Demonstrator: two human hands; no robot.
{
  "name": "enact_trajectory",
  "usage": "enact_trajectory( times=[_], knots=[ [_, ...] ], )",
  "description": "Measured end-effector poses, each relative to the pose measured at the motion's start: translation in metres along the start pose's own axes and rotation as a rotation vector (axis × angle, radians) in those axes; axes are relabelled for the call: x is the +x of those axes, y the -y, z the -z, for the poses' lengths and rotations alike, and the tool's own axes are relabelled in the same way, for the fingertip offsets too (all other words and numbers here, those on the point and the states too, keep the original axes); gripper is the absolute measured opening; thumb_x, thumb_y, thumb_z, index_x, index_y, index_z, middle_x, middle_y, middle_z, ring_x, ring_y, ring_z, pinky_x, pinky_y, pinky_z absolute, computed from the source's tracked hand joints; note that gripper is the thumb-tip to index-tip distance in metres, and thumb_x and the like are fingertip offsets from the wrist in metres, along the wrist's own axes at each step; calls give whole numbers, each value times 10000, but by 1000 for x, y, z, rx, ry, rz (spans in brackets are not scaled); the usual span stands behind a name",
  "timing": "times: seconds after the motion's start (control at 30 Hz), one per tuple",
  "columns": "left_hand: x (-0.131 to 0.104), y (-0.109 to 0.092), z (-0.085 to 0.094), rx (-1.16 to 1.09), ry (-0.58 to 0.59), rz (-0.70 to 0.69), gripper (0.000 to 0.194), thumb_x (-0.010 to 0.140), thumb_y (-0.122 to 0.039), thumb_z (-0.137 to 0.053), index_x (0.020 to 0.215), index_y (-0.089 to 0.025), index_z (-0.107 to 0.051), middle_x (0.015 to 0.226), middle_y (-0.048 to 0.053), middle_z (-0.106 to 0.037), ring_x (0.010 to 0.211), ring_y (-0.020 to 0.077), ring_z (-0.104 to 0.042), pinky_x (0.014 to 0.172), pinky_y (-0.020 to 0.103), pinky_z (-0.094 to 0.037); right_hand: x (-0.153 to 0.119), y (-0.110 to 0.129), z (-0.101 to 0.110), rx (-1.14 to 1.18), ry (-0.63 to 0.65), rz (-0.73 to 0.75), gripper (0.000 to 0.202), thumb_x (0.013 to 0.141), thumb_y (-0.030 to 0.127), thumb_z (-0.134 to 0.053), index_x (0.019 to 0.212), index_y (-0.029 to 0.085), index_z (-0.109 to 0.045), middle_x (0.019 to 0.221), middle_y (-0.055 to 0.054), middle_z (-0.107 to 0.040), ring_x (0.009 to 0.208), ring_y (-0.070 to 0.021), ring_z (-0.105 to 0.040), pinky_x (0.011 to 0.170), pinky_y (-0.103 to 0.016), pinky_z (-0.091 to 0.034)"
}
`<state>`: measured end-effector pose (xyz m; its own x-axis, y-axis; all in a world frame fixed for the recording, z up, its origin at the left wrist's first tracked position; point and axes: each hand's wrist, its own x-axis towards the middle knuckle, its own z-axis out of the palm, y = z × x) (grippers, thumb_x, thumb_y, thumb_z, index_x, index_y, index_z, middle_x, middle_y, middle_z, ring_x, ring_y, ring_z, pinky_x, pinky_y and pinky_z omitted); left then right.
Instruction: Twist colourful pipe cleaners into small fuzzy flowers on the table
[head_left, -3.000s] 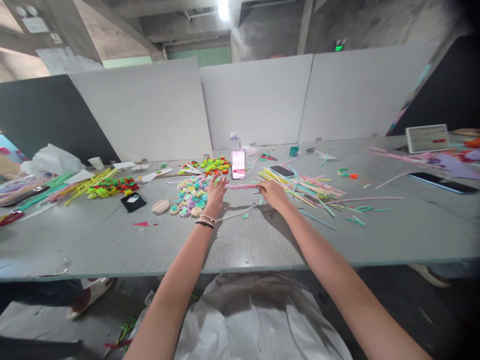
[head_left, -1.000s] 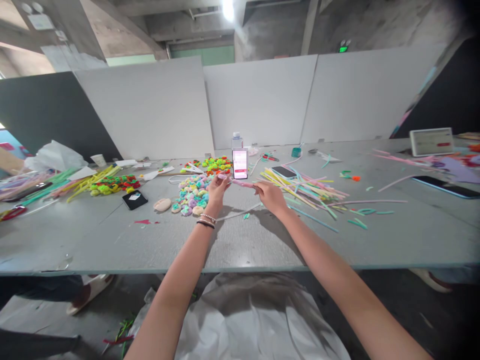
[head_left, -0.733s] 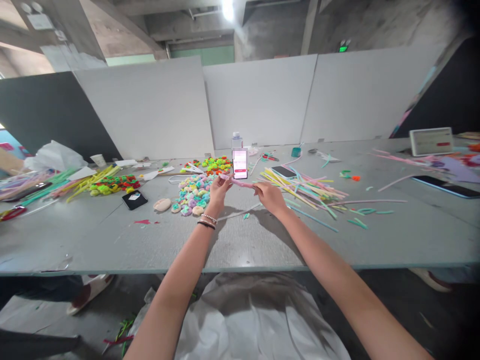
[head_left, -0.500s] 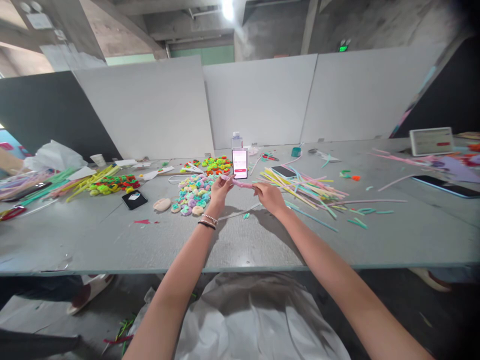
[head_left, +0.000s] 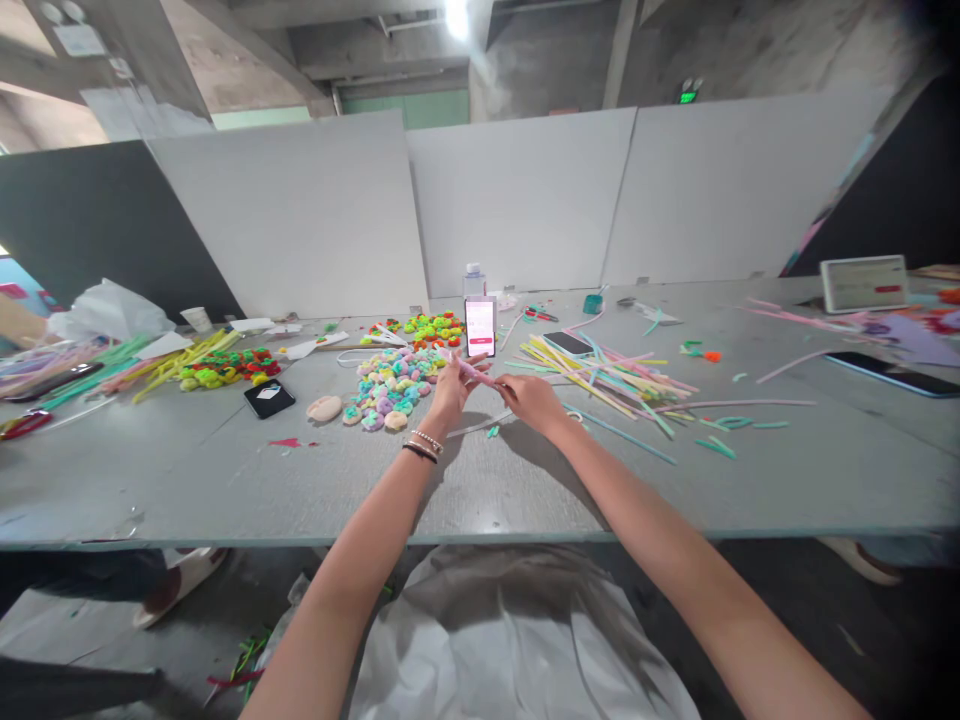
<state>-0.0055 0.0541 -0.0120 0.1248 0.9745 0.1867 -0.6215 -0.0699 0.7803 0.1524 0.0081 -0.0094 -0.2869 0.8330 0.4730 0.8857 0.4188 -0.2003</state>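
A pink-purple pipe cleaner [head_left: 475, 373] stretches between my two hands over the table. My left hand [head_left: 451, 390], with bracelets at the wrist, is closed on its left part. The fingertips of my right hand [head_left: 529, 398] pinch its right end. To the left of my left hand lies a pile of pastel fuzzy coils [head_left: 390, 388]. Right of my right hand are loose straight pipe cleaners [head_left: 615, 378] in yellow, pink and blue. Short green snippets [head_left: 493, 432] lie on the tabletop between my forearms.
A lit phone [head_left: 481, 326] stands upright against a bottle [head_left: 473, 275] beyond my hands. Another phone [head_left: 568, 344] lies by the loose stems. Red and green coils [head_left: 229, 370] and a black card-like object [head_left: 269, 398] are at left. A tablet [head_left: 863, 283] stands at right.
Both hands have shifted slightly, the left one rightward and nearer to the right. The pipe cleaner now slants down toward my right hand instead of lying nearly level.
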Motion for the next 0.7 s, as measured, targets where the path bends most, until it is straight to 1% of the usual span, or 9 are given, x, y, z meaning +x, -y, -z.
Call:
enact_trajectory(
  times=[0.07, 0.17, 0.23, 0.33, 0.4, 0.5, 0.57, 0.63, 0.7],
  knots=[
    [-1, 3, -3, -25, 0, 5, 285, 923, -405, -455, 1078, -177, -526, 780, 34, -660, 697, 142, -645, 702, 290, -512, 0, 3, -1, -30, 52, 16, 343, 970, 358, -358, 1068, 217, -654, 902, -72, -724, 791, -192, -651, 632, -257, -338],
    [-2, 1, -5, -125, 1, 7, 248, 902, -419, -496, 911, -174, -534, 536, -58, -453, 481, 87, -497, 549, 223, -456, 0, 7, -3, -72, 176, 81, 348, 959, 392, -380, 1066, 219, -661, 882, -87, -728, 786, -206, -659, 627, -262, -332],
    [-2, -3, -4, -171, 0, 31, 298, 878, -460, -522, 775, -183, -487, 488, -84, -329, 399, 64, -368, 446, 194, -375, 0, 9, -5, -94, 264, 130, 332, 946, 393, -409, 1025, 213, -676, 859, -97, -726, 778, -211, -659, 621, -262, -330],
    [-3, -11, -3, -121, -16, 84, 403, 855, -514, -526, 654, -195, -386, 467, -92, -245, 353, 50, -226, 345, 184, -211, 2, 7, -6, -96, 322, 177, 301, 941, 363, -427, 988, 214, -685, 863, -100, -722, 783, -208, -656, 619, -259, -331],
    [-4, -14, -1, -54, -8, 115, 430, 838, -518, -547, 627, -197, -352, 462, -96, -220, 348, 45, -177, 330, 184, -150, 3, 3, -5, -81, 300, 182, 271, 939, 313, -438, 988, 214, -685, 893, -99, -720, 801, -204, -654, 632, -261, -340],
    [-4, -15, 2, 40, 80, 179, 409, 810, -497, -585, 628, -195, -377, 462, -102, -220, 351, 42, -156, 329, 177, -133, 5, -6, -3, -26, 191, 189, 246, 934, 269, -458, 985, 198, -688, 934, -95, -714, 845, -199, -639, 688, -265, -363],
    [-4, -13, 4, 111, 144, 203, 373, 796, -471, -596, 634, -192, -408, 463, -101, -232, 354, 45, -169, 332, 173, -153, 6, -11, -2, 18, 92, 223, 249, 932, 312, -478, 958, 188, -692, 927, -92, -708, 875, -204, -618, 744, -277, -371],
    [-3, -11, 6, 188, 178, 227, 340, 787, -443, -588, 628, -192, -423, 469, -94, -248, 362, 52, -208, 339, 171, -200, 6, -13, 1, 57, -9, 238, 283, 933, 368, -473, 942, 186, -689, 909, -87, -699, 879, -206, -596, 782, -292, -369],
    [-3, -9, 6, 267, 204, 282, 332, 784, -432, -566, 605, -195, -417, 478, -81, -273, 373, 62, -249, 354, 181, -269, 6, -12, 2, 87, -92, 199, 309, 945, 386, -438, 989, 184, -668, 872, -82, -686, 857, -206, -581, 786, -299, -367]
  ],
)
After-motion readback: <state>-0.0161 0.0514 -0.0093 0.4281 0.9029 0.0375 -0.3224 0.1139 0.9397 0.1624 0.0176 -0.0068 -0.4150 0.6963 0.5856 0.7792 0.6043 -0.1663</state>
